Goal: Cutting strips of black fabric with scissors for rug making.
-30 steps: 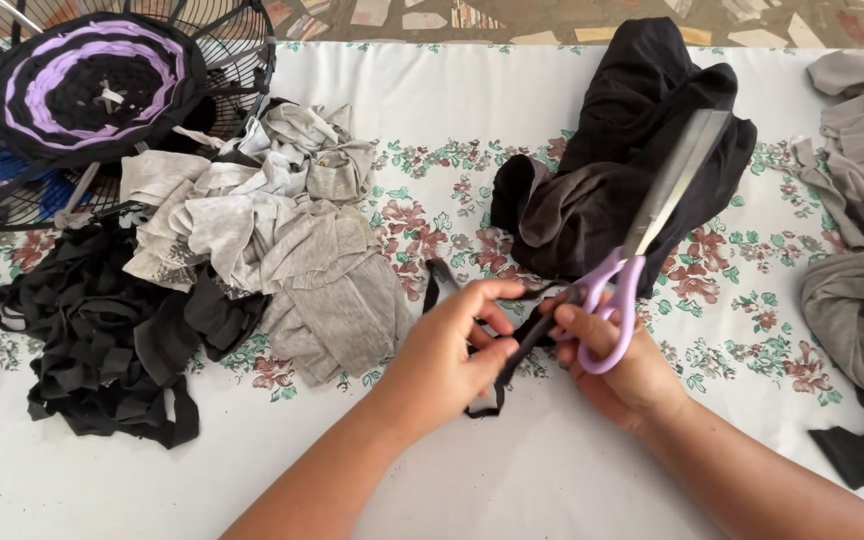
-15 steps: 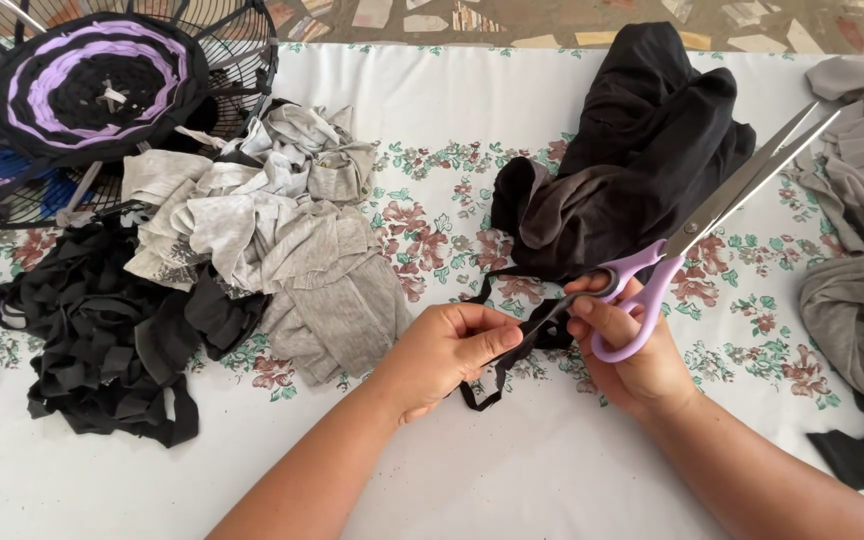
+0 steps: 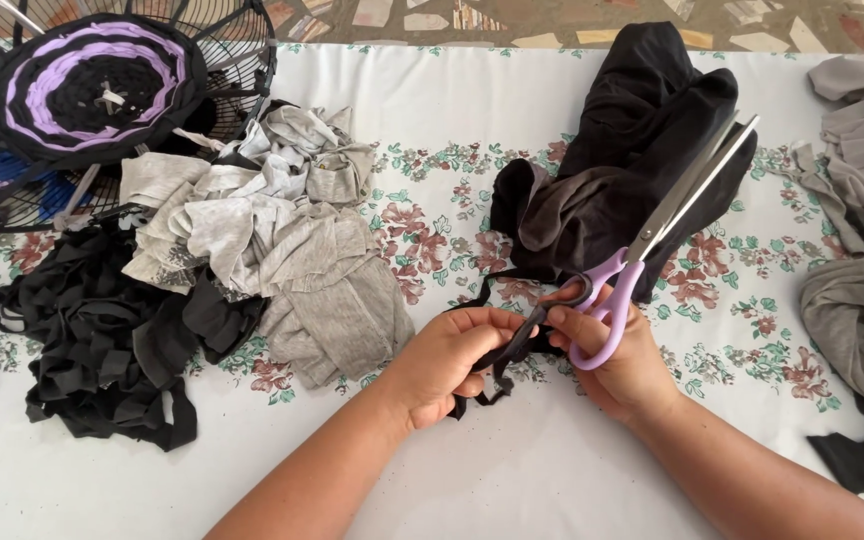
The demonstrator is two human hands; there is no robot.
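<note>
Black fabric strip (image 3: 512,345): lay near the middle of the table, towards its near edge, stretched between both hands, one end trailing up to the black garment.
Left hand (image 3: 442,365): fingers curled together, thumb and forefinger pinching the strip at its lower end.
Right hand (image 3: 620,355): fingers through the lilac handles of the scissors (image 3: 652,240) while its fingertips also nipped the strip; the blades stood slightly parted, pointing to the far right corner, off the cloth.
Step in hand: by the look of it, handling a freshly cut strip, between cuts rather than mid-cut.
Next move calls for: probably keeping the strip taut and bringing the blades back down to the cloth edge.
Black garment (image 3: 632,160): heaped just beyond the hands, towards the far edge.
Grey fabric pile (image 3: 282,240): left of centre, beside a heap of black strips (image 3: 102,340) near the left edge.
Woven round (image 3: 92,85): purple-and-black, on a wire fan guard (image 3: 242,60) at the far left corner.
Grey clothes (image 3: 862,250): along the right edge.
Surface: white tablecloth (image 3: 452,110) with floral bands.
Room: patterned tile floor (image 3: 552,20) beyond the far edge.
</note>
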